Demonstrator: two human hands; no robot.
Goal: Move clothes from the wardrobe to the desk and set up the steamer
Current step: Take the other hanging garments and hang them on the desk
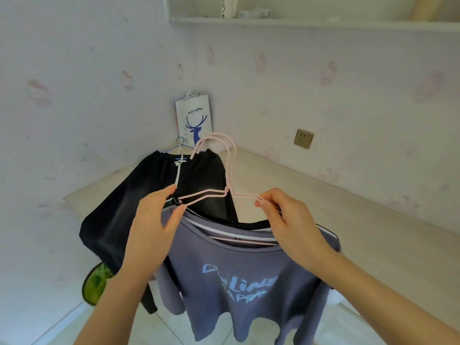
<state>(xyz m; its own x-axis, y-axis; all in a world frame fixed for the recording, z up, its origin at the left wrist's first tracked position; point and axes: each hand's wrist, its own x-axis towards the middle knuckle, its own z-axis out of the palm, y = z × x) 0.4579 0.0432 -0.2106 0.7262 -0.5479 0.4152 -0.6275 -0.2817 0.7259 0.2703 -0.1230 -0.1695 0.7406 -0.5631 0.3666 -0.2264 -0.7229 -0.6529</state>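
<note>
Nearest to us, in front of the desk (348,220) and hanging below its edge, is a soft grey-violet T-shirt (244,307) with a crackled pale-blue print across the chest. Its hem falls in loose waves over the glossy tiled floor (74,327). A darker neckline with a white trim shows just behind its collar (a second garment, as far as we can tell). The shirt hangs from two thin pink hangers (225,168), smooth wire bent into shoulders and long curved hooks. The left hand (151,220) pinches their left shoulder between thumb and fingertips. The right hand (286,215) pinches the right shoulder with its fingers curled round the wire, so the shirt hangs between and under both hands. Low at the desk's left front, a rounded green slipper-like thing (95,285) lies on the floor. On the desk's pale, matte top lies a black garment (139,195), faintly sheened, its lower part draped over the front edge. It sits on a light blue hanger (180,141) whose hook points to the desk's far corner. In that corner stands a white paper bag (194,120) with a blue deer. On the wall above the desk's back edge we see a square brass-toned socket (303,138), and higher still a white shelf (298,22).
</note>
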